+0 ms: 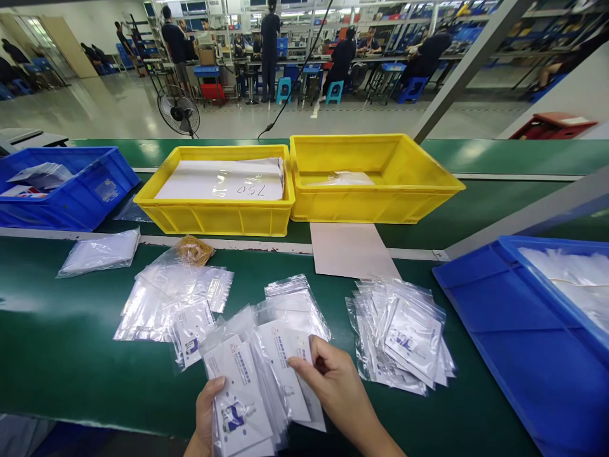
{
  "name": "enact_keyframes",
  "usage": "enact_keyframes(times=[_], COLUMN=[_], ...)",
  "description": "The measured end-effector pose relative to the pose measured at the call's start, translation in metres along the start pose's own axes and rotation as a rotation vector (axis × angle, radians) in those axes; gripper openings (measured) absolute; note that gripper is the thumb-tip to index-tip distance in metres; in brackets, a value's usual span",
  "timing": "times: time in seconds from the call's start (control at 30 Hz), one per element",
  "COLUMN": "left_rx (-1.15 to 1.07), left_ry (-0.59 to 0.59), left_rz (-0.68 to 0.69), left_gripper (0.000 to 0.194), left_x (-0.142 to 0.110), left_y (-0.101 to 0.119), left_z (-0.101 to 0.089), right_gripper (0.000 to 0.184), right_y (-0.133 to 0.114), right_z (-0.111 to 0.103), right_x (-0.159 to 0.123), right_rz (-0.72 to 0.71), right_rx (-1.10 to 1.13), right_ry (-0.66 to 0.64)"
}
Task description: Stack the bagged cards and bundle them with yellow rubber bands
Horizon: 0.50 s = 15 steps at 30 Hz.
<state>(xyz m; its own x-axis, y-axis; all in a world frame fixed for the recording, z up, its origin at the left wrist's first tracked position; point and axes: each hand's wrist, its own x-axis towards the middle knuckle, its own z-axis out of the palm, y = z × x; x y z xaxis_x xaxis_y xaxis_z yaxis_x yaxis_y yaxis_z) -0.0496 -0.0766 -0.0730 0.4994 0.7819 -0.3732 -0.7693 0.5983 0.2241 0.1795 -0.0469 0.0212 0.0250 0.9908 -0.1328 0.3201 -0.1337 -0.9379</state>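
Note:
My left hand (204, 416) grips a fanned stack of clear plastic bags with white printed cards (247, 381) from below, thumb on the front card. My right hand (333, 387) pinches the right side of the same stack, fingers curled on a card. To the right lies a pile of filled bags (404, 333) on the green table (71, 343). To the left lies a loose heap of empty clear bags (166, 298), with one filled bag (193, 333) at its near edge.
Two yellow bins (214, 216) (375, 197) stand behind, the left one holding a white sheet marked 750. Blue bins sit at far left (80, 197) and near right (523, 336). A grey card (349, 251), a rubber-band bundle (193, 249), a fan (178, 113) and people working at distant benches.

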Motion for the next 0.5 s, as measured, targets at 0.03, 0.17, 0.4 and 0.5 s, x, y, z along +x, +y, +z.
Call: enact_keyframes(times=[0.03,0.17,0.4,0.5], left_rx=[0.002,-0.005,-0.03,-0.034], left_ry=[-0.065,-0.277,-0.285,-0.26], left_rz=[0.003,0.031,0.111,0.12], left_gripper=[0.033,0.039,0.042,0.041], left_x=[0.0,0.001,-0.005,-0.005], left_y=[0.002,0.009,0.014,0.014], left_z=[-0.002,-0.006,-0.005,-0.009], right_gripper=[0.045,0.047,0.044,0.054], right_y=[0.0,0.004,0.024,0.023], right_z=[-0.003,-0.02,-0.044,-0.037], right_x=[0.001,0.012,0.039,0.037], right_rz=[-0.006,0.023,0.158,0.126], right_rx=[0.016,0.115,0.041,-0.143], right_ry=[0.018,0.093,0.116,0.222])
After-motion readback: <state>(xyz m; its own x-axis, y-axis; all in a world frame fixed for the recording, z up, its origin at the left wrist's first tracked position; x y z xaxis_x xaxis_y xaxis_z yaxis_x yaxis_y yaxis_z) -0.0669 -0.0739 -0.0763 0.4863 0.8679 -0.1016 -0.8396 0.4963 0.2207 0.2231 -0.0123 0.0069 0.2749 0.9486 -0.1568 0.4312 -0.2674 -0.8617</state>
